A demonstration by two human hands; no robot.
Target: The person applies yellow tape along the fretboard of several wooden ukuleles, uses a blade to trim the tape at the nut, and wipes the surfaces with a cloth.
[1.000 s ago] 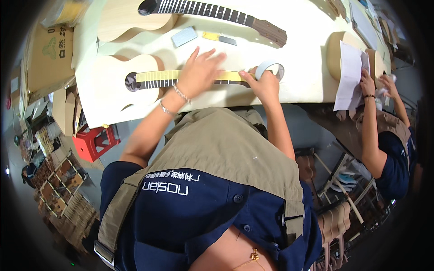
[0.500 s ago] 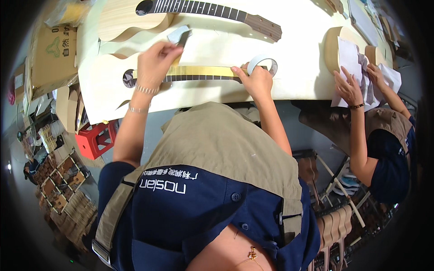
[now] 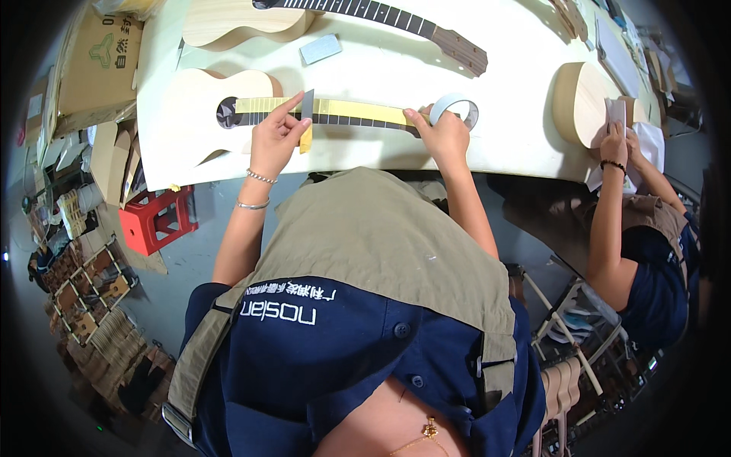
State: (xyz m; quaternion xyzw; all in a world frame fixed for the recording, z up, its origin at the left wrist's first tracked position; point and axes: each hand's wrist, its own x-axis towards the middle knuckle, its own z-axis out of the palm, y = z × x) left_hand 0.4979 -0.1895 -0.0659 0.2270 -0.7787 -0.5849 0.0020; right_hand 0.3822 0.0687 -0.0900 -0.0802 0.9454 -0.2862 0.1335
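A pale-wood ukulele body (image 3: 194, 110) lies flat before me, its neck to the right. Yellow masking tape (image 3: 354, 110) runs along the fretboard (image 3: 358, 121), leaving a dark fretted strip bare along the near edge. Between thumb and fingers of my left hand (image 3: 276, 143) is a thin grey blade (image 3: 308, 104) with a yellow lower end, held across the taped fretboard. My right hand (image 3: 445, 139) grips a roll of tape (image 3: 473, 114) at the neck's far end, its thumb on the tape; the headstock is hidden behind it.
A second ukulele (image 3: 461, 52) lies farther back, with a grey-blue block (image 3: 320, 49) nearby. At right, a co-worker's hands (image 3: 615, 145) hold paper beside another wooden body (image 3: 580, 103). A cardboard box (image 3: 99, 65) and a red stool (image 3: 156, 219) are at left.
My left hand has come down and nearer, bringing the blade onto the taped fretboard. The grey-blue block is now fully visible. The co-worker's hands have come together on the paper.
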